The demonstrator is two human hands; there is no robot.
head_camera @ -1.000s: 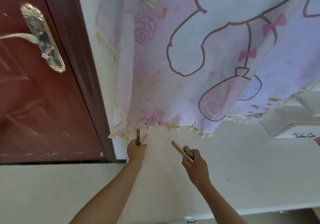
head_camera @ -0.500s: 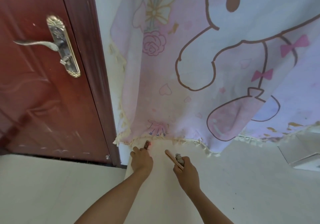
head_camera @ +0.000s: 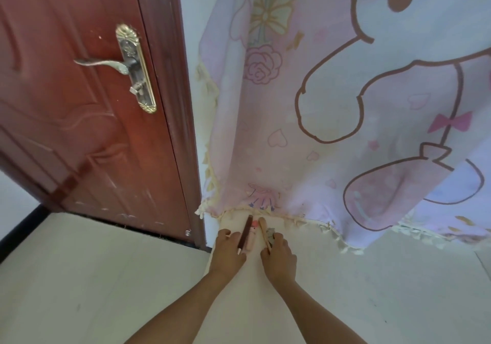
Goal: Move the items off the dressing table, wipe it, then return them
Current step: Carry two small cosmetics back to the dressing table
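Desk [head_camera: 372, 290]: pale and plain, seen from above; the small things sit at its far left corner.
Dark pencil [head_camera: 244, 233]: a slim brown stick that points away from the person and lies across the curled fingers of the left hand.
Pink tube [head_camera: 252, 236]: short, just beside the dark pencil on its right and touching it. I cannot tell from where I stand whether it rests on the desk or is held.
Tan stick [head_camera: 264, 230]: thin and wood-coloured, slanting slightly leftward at its far end, just right of the pink tube.
Grey piece [head_camera: 271, 232]: small, tucked against the tan stick; too small to name.
Left grip [head_camera: 229, 250]: knuckles up, fingers curled closed around the dark pencil.
Right grip [head_camera: 279, 257]: knuckles up, close beside the left, fingers closed around the tan stick and the grey piece.
Cloth [head_camera: 292, 131]: pink and lilac with a cartoon rabbit, bows and a rose. It hangs behind the desk, and its fringed hem lies on the top just past the stick tips.
Door [head_camera: 79, 131]: red-brown wood, left of the cloth, with a metal lever handle [head_camera: 106, 63].
Floor [head_camera: 79, 277]: pale, below the door and left of the desk.
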